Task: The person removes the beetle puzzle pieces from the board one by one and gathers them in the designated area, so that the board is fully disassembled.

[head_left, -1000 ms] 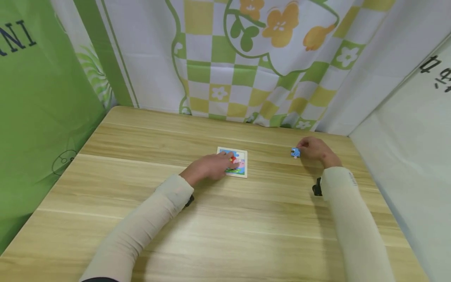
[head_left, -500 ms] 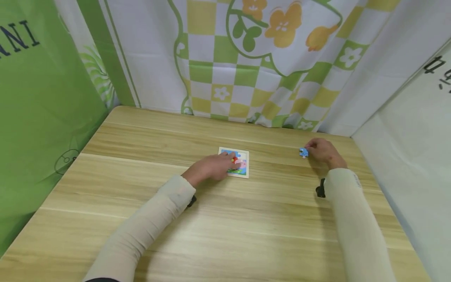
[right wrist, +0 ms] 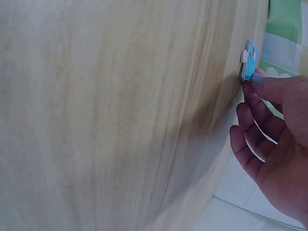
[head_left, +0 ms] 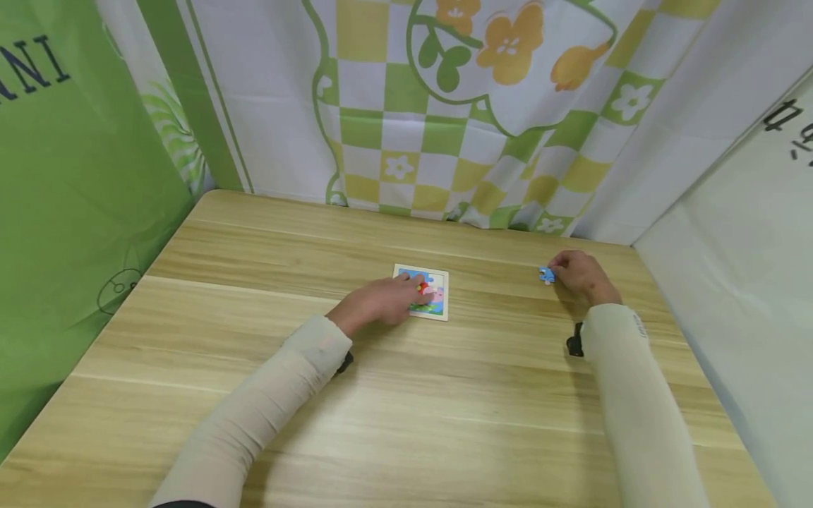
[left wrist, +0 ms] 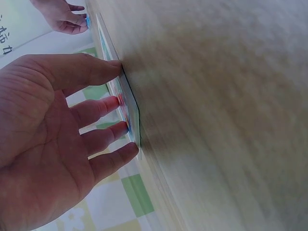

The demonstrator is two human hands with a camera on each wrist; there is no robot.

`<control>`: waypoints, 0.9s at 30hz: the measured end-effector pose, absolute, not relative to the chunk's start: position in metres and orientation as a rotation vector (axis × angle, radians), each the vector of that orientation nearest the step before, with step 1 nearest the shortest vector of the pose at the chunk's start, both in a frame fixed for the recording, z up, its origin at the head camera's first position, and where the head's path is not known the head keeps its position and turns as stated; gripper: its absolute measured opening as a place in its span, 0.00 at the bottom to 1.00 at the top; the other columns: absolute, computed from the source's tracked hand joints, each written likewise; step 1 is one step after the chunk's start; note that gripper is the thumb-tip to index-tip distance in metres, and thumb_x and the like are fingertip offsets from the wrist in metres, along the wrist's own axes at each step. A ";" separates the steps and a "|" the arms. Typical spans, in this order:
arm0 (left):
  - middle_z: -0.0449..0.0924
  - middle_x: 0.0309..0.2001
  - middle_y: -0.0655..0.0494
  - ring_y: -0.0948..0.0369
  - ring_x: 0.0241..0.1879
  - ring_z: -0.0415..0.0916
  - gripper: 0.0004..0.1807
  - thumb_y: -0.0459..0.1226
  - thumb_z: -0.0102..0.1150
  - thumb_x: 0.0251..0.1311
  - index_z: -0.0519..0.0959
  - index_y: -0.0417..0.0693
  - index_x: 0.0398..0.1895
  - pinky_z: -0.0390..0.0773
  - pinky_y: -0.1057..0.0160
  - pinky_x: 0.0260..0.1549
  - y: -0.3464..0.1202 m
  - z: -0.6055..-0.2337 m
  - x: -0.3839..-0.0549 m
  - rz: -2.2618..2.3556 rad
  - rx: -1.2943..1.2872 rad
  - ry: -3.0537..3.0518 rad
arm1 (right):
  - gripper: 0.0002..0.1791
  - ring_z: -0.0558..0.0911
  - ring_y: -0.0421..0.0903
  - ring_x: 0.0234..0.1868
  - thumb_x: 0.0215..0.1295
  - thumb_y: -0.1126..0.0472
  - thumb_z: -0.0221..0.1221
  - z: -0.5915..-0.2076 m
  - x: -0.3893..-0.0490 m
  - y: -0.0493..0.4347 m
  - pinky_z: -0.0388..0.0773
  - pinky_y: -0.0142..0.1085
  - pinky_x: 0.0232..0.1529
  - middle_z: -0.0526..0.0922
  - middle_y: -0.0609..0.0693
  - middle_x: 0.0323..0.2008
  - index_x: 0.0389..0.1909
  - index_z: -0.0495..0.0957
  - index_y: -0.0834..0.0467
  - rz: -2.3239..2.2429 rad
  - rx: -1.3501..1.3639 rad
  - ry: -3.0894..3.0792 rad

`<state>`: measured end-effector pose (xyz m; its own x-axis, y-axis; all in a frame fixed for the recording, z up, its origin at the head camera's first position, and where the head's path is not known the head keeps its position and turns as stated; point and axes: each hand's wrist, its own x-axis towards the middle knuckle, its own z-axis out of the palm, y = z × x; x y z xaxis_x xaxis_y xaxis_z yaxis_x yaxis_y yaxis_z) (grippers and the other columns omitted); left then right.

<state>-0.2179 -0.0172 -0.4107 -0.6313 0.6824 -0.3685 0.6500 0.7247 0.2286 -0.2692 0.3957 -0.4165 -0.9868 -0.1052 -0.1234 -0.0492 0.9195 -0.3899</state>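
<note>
On the table lies a small jigsaw puzzle (head_left: 438, 310) in a pale frame, its picture mostly blue with a pink figure. An unfilled white patch shows near its upper right. My left hand (head_left: 387, 300) rests on it with fingers spread; in the left wrist view the fingertips (left wrist: 121, 127) touch its surface and the thumb lies by its near edge. Off to the right, my right hand (head_left: 579, 274) pinches a blue puzzle piece (head_left: 546, 276) between thumb and finger. Seen from the right wrist, that piece (right wrist: 250, 61) stands tilted close to the wood, the other fingers loosely bent.
The wood-grain table (head_left: 406, 409) reaches back to a green and yellow checked curtain (head_left: 438, 134). A green cloth (head_left: 70, 212) hangs at the left, and a white panel (head_left: 749, 247) with dark lettering borders the right side.
My right hand has moved a little to the right with the puzzle piece, whose angle has changed slightly. My left hand stays on the puzzle. The head view has shifted a touch.
</note>
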 end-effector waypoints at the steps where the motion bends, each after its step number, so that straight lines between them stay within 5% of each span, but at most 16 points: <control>1: 0.42 0.83 0.48 0.44 0.80 0.41 0.33 0.31 0.46 0.78 0.57 0.62 0.82 0.68 0.51 0.64 -0.017 -0.410 -0.218 0.109 1.021 2.494 | 0.12 0.76 0.67 0.54 0.78 0.63 0.51 -0.417 -0.269 0.396 0.67 0.63 0.60 0.81 0.68 0.48 0.46 0.79 0.68 -0.591 -0.117 2.937; 17: 0.48 0.82 0.54 0.48 0.80 0.42 0.34 0.28 0.43 0.77 0.55 0.59 0.83 0.62 0.50 0.69 -0.019 -0.410 -0.218 0.196 1.000 2.478 | 0.14 0.77 0.65 0.52 0.79 0.60 0.51 -0.416 -0.268 0.385 0.70 0.62 0.55 0.80 0.67 0.49 0.50 0.78 0.67 -0.583 -0.125 2.960; 27: 0.50 0.82 0.56 0.49 0.80 0.44 0.37 0.24 0.42 0.75 0.59 0.64 0.81 0.62 0.49 0.69 -0.020 -0.414 -0.218 0.182 1.025 2.505 | 0.10 0.81 0.61 0.46 0.75 0.65 0.56 -0.415 -0.264 0.330 0.75 0.56 0.49 0.84 0.63 0.45 0.47 0.82 0.65 -0.696 -0.420 2.990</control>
